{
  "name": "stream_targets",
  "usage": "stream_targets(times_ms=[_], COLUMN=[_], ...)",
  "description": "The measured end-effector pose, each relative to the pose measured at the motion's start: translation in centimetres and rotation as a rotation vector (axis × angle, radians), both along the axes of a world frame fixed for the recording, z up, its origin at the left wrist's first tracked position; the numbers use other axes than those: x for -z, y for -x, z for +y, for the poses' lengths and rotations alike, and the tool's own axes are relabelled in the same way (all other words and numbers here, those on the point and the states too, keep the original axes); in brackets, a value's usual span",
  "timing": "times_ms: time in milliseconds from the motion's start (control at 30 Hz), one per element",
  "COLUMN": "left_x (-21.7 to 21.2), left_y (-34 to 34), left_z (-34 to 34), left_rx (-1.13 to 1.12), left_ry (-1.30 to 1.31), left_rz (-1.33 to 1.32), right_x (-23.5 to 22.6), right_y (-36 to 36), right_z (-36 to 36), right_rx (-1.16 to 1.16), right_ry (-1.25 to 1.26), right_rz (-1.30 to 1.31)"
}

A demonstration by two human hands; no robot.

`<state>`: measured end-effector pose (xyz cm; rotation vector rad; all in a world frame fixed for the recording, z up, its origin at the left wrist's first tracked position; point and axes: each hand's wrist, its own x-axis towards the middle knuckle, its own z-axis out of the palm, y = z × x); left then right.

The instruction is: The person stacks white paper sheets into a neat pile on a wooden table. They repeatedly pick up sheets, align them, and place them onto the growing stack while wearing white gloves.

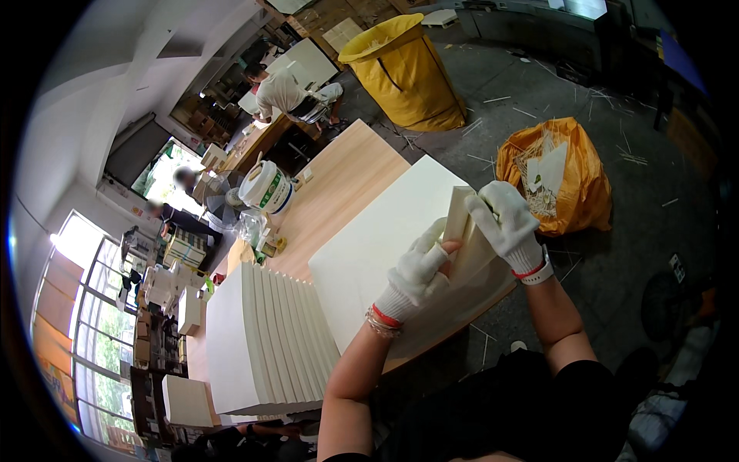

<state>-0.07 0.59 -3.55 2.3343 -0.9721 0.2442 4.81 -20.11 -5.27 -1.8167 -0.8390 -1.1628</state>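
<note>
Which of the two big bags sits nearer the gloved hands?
The orange bag, close to the right hand; the taller yellow bag stands farther back.

We count one worktop [356, 160] | on it: one bucket [264, 187], one ridged panel stack [250, 339], one large white board [369, 239] | beside it: one yellow sack [416, 85], one orange bag [589, 189] | above it: one left hand [419, 269], one right hand [504, 219], one pale piece [457, 212]

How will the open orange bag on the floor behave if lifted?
Probably floppy: the orange bag has creased, slumped sides. It may spill if tipped, since thin pale strips crowd its open mouth.
</note>
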Motion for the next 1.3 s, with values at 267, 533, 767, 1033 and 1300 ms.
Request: stream_targets(times_ms=[267, 533, 767, 1033, 1300], left_x=[0.8, -0.1, 0.1, 0.0, 0.2], left_y=[0.1, 0.1, 0.5, 0.1, 0.5], left_z=[-0.4, -0.2, -0.9, -0.4, -0.9], left_rx=[-0.108, -0.017, -0.101, -0.040, -0.120], left_ry=[0.109, -0.001, 0.126, -0.005, 0.095], left_rz=[-0.022, 0.003, 0.051, -0.004, 0.006], right_x=[0.6, 0.2, 0.7, 0.6, 0.4], right_y=[-0.4, 0.0, -0.3, 0.0, -0.1], right_z=[-0.2, 0.1, 0.0, 0.1, 0.1], right_rx=[0.047, -0.051, 0.026, -0.047, -0.016], right_ry=[0.045, -0.091, -0.023, -0.109, -0.106], right_rz=[-0.087, 0.128, 0.004, 0.186, 0.074])
